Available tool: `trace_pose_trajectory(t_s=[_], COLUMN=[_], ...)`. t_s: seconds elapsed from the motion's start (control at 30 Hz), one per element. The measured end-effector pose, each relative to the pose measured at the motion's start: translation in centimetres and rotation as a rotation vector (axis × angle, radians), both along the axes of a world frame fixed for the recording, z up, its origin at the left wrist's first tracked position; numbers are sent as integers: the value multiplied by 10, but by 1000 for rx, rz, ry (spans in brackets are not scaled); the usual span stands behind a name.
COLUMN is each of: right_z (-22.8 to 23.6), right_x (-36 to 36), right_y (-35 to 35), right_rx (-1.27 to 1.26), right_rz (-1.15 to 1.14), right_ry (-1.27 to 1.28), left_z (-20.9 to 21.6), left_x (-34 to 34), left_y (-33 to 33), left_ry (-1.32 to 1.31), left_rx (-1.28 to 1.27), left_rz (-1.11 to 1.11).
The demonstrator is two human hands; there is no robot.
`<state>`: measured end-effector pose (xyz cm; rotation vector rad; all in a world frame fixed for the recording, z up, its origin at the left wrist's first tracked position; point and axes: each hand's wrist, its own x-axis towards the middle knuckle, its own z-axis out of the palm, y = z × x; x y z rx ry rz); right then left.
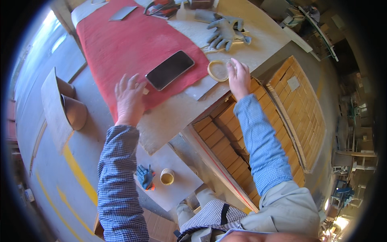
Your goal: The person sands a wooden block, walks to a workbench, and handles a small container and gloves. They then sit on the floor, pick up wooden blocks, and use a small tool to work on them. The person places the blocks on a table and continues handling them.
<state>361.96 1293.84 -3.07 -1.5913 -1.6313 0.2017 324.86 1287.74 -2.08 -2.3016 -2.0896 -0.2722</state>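
Observation:
My right hand (239,78) is closed at the right edge of a thin yellowish ring (209,71), which looks like a roll of tape, at the table's near edge. My left hand (130,99) hovers over the red cloth (121,44) with its fingers apart. By its thumb is a small pale piece (145,91); whether they touch I cannot tell. Between my hands a dark-screened phone (170,70) lies on the cloth. Beside the ring, a thin grey sheet (199,88) sticks out from under the cloth.
Grey work gloves (224,33) lie at the table's far side. Below the table, a board (171,197) carries a blue-and-orange glove (145,176) and an open tub (167,176). Wooden blocks (217,137) fill a crate at right. A curved brown panel (60,105) stands at left.

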Motion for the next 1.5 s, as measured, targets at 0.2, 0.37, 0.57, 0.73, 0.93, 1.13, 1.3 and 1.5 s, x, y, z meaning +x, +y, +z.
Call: trace_pose_trajectory(t_s=[0.2, 0.37, 0.57, 0.73, 0.93, 1.13, 1.3, 1.5], right_z=[24, 16, -52, -114, -200, -264, -296, -323], right_x=[-27, -76, -118, -137, -153, -177, -180, -158], right_y=[-137, -250, -391, -474, -473, -438, -419, -410], right_rx=[109, -247, -812, -1342, -1368, -908, -604, -374], right_rz=[312, 621, 933, 1074, 430, 391, 399, 383], right_ry=[20, 71, 163, -143, 382, 554, 468, 451], left_z=[19, 55, -23, -185, -334, -423, -472, -499], left_x=[-22, 7, 57, 30, 76, 223, 301, 294], left_y=[-26, -115, -316, -531, -622, -721, -776, -794], left_ry=[37, -239, -861, -1429, -1140, -762, -723, -836], left_rx=[94, 74, -884, -985, -1269, -1360, -1587, -1758], left_rz=[-206, -295, 98, 237, 553, 391, 202, 139])
